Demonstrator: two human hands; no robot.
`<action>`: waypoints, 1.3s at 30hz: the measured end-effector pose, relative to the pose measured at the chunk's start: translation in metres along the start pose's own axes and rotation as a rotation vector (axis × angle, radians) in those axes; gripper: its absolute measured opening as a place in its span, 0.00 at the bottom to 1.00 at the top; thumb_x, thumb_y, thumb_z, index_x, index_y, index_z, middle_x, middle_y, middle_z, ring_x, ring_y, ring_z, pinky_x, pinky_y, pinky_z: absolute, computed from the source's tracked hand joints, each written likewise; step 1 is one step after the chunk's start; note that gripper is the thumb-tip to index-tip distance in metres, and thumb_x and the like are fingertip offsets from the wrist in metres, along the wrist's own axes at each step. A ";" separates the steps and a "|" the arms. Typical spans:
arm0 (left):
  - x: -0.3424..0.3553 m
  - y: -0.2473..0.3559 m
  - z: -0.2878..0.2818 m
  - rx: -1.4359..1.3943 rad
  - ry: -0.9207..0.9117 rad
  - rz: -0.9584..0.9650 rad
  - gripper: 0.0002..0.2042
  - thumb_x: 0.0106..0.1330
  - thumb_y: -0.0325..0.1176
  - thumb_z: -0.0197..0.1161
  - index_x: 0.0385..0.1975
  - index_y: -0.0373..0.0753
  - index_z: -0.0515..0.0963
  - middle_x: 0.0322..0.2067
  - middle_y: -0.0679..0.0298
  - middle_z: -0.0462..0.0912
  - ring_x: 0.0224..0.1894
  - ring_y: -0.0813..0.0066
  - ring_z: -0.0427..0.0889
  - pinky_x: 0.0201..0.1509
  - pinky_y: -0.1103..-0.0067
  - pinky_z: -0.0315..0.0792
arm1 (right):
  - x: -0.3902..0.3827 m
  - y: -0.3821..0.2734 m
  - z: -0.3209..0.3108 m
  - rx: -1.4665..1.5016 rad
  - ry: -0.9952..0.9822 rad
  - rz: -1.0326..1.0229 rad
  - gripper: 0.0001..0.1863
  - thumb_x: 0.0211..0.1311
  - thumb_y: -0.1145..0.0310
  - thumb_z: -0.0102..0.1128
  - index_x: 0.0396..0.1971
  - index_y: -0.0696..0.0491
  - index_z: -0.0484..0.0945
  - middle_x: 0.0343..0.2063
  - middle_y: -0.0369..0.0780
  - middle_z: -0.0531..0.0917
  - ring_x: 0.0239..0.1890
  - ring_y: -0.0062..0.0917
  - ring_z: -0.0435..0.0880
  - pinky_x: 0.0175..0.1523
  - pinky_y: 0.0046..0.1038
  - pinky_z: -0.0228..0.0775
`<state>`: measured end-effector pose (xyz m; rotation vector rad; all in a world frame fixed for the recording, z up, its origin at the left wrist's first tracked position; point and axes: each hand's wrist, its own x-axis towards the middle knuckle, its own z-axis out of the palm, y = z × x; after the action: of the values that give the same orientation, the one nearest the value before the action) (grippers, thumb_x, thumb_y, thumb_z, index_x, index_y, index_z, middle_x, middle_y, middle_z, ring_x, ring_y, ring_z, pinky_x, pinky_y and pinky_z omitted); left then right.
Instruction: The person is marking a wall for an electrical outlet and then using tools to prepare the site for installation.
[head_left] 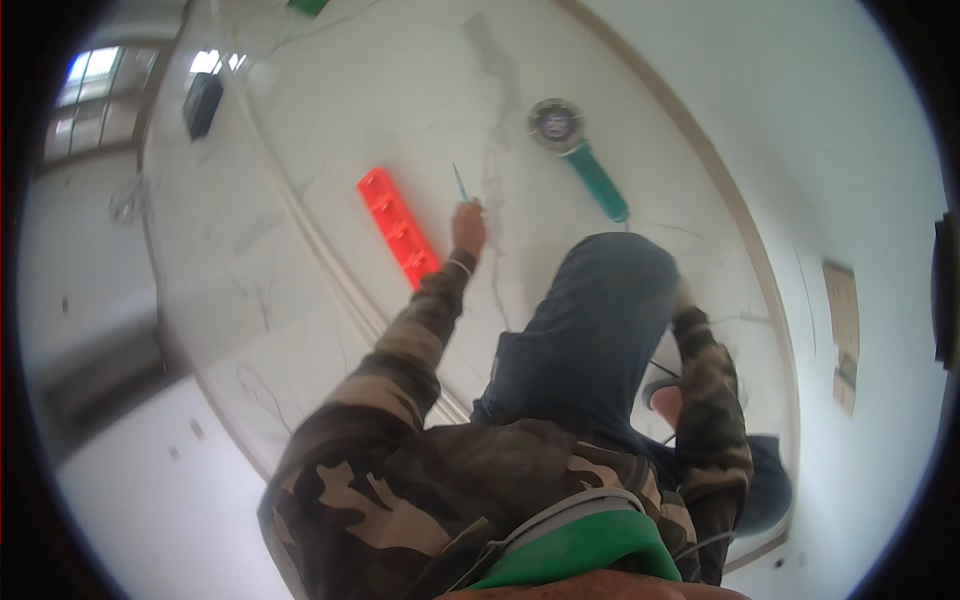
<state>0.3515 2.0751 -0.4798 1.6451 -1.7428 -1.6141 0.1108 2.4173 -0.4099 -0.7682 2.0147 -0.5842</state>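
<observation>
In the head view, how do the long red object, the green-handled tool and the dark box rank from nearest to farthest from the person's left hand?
1. Long red object: just left of the left hand.
2. Green-handled tool: ahead and to the right.
3. Dark box: ahead and well left.
</observation>
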 end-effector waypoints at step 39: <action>-0.379 0.294 0.121 -1.223 -2.638 -0.485 0.53 0.50 0.52 0.73 0.67 0.33 0.47 0.58 0.35 0.63 0.60 0.45 0.68 0.61 0.58 0.66 | -0.425 0.079 -0.070 0.165 0.830 0.784 0.19 0.61 0.64 0.58 0.50 0.58 0.77 0.45 0.47 0.82 0.48 0.32 0.81 0.55 0.28 0.70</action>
<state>0.2253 2.3726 -0.1061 1.0043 -0.3870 2.1067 0.2077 2.7808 -0.1861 0.4792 2.7061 -0.6255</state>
